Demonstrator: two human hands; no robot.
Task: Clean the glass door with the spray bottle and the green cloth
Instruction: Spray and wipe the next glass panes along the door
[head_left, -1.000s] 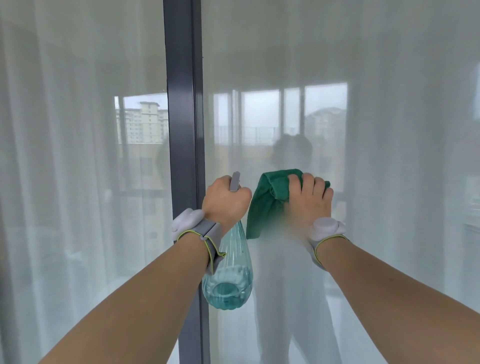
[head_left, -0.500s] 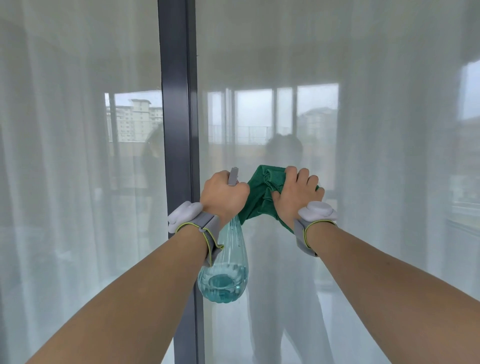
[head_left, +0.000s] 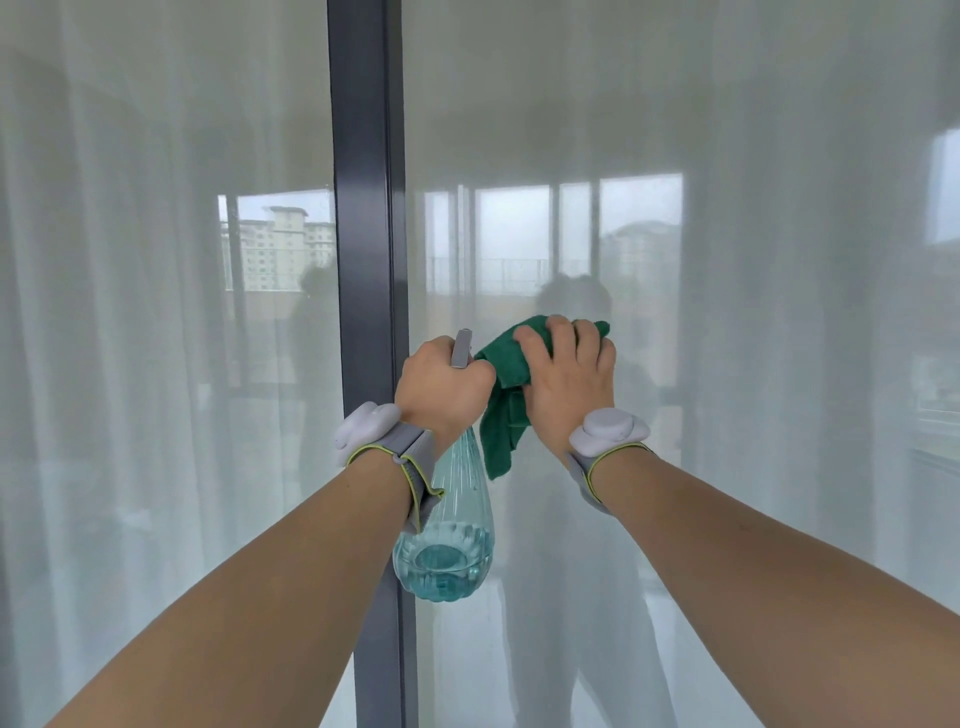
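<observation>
Green cloth (head_left: 506, 410) higher on glass door (head_left: 675, 467) now

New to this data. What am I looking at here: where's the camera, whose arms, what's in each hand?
There is no robot here. The one view comes from a wide-angle camera worn on a person's head, looking forward and down along both bare forearms. Each wrist wears a grey band with a pale pod on it; what the pods do is not shown. The left hand grips the neck of a clear spray bottle, which hangs base towards the camera with bluish liquid inside. The right hand presses a green cloth against the glass door, just right of its dark frame post. White curtains hang behind the glass, which reflects buildings and the person.
</observation>
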